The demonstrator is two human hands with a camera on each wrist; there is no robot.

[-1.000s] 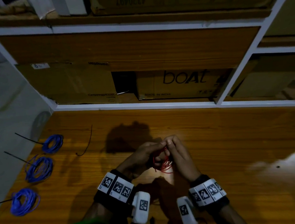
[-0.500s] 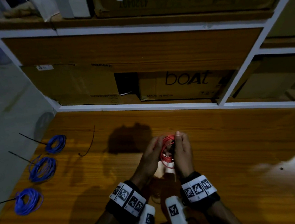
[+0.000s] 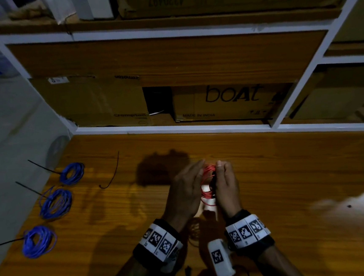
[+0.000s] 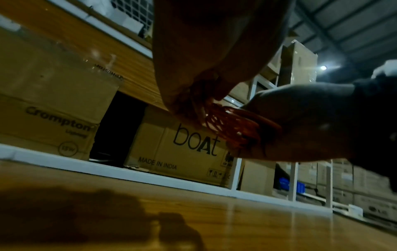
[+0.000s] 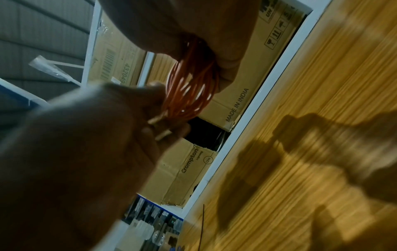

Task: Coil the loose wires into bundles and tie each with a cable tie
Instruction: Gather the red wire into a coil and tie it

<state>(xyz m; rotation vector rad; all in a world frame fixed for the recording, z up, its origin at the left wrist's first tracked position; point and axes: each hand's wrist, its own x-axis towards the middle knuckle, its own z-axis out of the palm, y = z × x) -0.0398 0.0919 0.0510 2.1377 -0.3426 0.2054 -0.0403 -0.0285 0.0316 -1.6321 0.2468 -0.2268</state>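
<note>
A red wire coil (image 3: 207, 180) stands upright between my two hands above the middle of the wooden table (image 3: 290, 183). My left hand (image 3: 186, 189) holds its left side, fingers extended over the loops. Curled fingers of my right hand (image 3: 225, 181) pinch its right side. In the left wrist view the red coil (image 4: 234, 126) sits squeezed between my left hand (image 4: 204, 68) and my right hand (image 4: 311, 122). The right wrist view shows the red coil (image 5: 191, 88) hanging from my left hand (image 5: 193, 25) while my right hand (image 5: 120, 122) pinches its strands. A loose black cable tie (image 3: 113, 172) lies to the left.
Three blue coils (image 3: 72, 172), (image 3: 55, 202), (image 3: 38, 240), each with a black tie tail, lie along the table's left edge. Shelving with cardboard boxes (image 3: 228, 100) stands behind the table. A pale blurred patch (image 3: 348, 211) lies at the right.
My hands have swung from fingertips meeting over a small tangle to lying side by side and further forward. The red coil now stands taller between them.
</note>
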